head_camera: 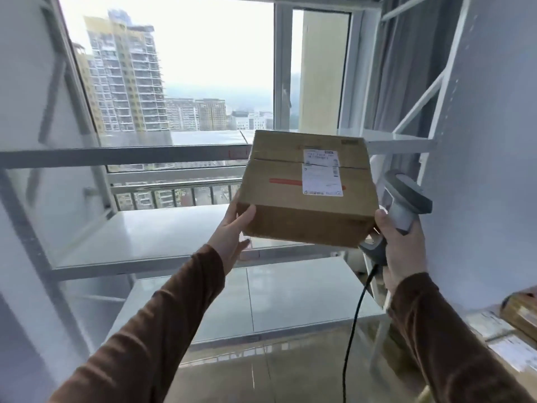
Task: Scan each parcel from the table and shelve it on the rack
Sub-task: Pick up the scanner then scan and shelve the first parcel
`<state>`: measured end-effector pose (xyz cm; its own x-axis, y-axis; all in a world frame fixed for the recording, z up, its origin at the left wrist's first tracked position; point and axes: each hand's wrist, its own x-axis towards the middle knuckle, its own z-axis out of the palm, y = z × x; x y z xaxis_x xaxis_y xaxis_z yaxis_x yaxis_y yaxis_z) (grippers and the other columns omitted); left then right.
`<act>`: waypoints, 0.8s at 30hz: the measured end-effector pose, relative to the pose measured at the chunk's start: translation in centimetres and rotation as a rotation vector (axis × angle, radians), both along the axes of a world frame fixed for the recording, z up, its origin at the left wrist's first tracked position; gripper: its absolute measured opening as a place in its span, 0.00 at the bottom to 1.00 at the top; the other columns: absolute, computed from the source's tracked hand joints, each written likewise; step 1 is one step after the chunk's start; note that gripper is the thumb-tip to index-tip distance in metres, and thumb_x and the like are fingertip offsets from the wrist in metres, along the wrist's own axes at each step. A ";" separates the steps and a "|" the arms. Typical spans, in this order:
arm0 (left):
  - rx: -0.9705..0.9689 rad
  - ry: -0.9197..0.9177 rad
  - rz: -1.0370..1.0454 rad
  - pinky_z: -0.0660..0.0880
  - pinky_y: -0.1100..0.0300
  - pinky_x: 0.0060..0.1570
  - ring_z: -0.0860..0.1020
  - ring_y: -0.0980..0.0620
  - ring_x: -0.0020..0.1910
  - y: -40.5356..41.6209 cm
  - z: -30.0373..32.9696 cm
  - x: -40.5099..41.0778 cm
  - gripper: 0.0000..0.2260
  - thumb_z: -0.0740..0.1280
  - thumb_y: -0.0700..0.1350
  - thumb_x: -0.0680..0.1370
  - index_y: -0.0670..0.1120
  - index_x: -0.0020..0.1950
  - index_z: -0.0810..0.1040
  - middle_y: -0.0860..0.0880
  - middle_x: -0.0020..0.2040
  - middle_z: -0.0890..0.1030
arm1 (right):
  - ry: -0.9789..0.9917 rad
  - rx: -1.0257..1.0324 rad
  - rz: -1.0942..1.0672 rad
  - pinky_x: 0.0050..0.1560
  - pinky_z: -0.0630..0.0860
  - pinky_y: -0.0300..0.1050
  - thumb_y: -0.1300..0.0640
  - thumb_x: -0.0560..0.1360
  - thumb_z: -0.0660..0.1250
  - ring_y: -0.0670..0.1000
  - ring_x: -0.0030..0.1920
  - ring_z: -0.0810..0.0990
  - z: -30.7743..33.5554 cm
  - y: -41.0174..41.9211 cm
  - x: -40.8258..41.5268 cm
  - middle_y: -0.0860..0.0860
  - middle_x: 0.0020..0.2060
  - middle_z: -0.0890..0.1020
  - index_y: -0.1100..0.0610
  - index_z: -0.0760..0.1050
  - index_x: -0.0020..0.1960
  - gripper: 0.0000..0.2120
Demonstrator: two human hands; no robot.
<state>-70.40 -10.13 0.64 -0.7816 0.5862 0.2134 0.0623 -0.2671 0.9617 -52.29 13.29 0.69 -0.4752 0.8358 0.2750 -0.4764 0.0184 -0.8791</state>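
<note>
Above rack shelf (151, 228): brown cardboard parcel (308, 196), looking stiff, light.
Left hand (232, 237): fingers gripping its corner.
Right hand (401, 251): clutching grey scanner (406, 202).

Matt brown cardboard parcel (308, 193), glossy white paper label (322, 173), smooth grey plastic scanner (405, 199).

This looks like a small parcel room high up in a tall building; white metal racks (139, 237) with flat shelves stand by a big window (180, 68), and tower blocks (125, 80) and rooftops show far below outside; a cardboard box (308, 193) with a white shipping label (322, 173) is held up beside a grey barcode scanner (404, 202) on a black cable (353, 324); more labelled parcels (520, 318) lie at the right edge; the floor (261, 370) is shiny tile.
</note>
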 end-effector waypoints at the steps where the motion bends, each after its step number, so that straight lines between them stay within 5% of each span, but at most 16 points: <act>1: -0.001 0.025 0.030 0.63 0.49 0.67 0.72 0.62 0.68 -0.8 0.5 -1.4 0.24 0.68 0.58 0.78 0.69 0.73 0.68 0.64 0.68 0.76 | 0.021 -0.007 0.021 0.53 0.84 0.53 0.55 0.77 0.74 0.55 0.52 0.81 0.5 -0.6 -2.0 0.51 0.53 0.81 0.39 0.79 0.56 0.13; 4: 0.050 0.118 0.149 0.64 0.65 0.58 0.76 0.72 0.59 -3.2 1.9 -5.4 0.22 0.65 0.50 0.83 0.61 0.76 0.68 0.68 0.62 0.80 | 0.074 0.007 0.085 0.59 0.83 0.58 0.55 0.77 0.75 0.57 0.57 0.84 2.0 -2.4 -7.8 0.54 0.56 0.83 0.40 0.79 0.55 0.12; 6: 0.084 0.141 0.210 0.68 0.67 0.60 0.76 0.66 0.65 -5.2 2.8 -7.8 0.22 0.64 0.47 0.84 0.58 0.77 0.68 0.63 0.66 0.80 | 0.098 0.026 0.122 0.63 0.81 0.60 0.54 0.76 0.75 0.56 0.59 0.84 3.1 -3.8 -11.3 0.54 0.57 0.83 0.45 0.77 0.58 0.13; 12: 0.111 0.241 0.326 0.70 0.60 0.68 0.77 0.63 0.64 -13.1 5.5 -14.9 0.22 0.66 0.48 0.83 0.58 0.77 0.69 0.61 0.65 0.80 | 0.172 0.102 0.259 0.66 0.78 0.65 0.54 0.76 0.75 0.53 0.57 0.81 6.1 -9.6 -20.3 0.53 0.56 0.79 0.50 0.77 0.60 0.15; 18: 0.045 0.337 0.349 0.63 0.42 0.77 0.69 0.51 0.75 -23.0 8.6 -22.6 0.30 0.68 0.56 0.78 0.62 0.79 0.63 0.58 0.74 0.73 | 0.225 0.182 0.313 0.67 0.78 0.62 0.57 0.79 0.73 0.53 0.57 0.82 8.5 -18.5 -28.9 0.51 0.55 0.80 0.57 0.72 0.70 0.22; 24: -0.021 0.394 0.386 0.65 0.47 0.76 0.71 0.56 0.73 -31.5 12.2 -30.1 0.31 0.68 0.53 0.80 0.62 0.80 0.60 0.61 0.72 0.74 | 0.215 0.229 0.340 0.67 0.77 0.63 0.52 0.75 0.74 0.61 0.66 0.79 12.0 -26.7 -36.7 0.60 0.60 0.79 0.54 0.74 0.67 0.22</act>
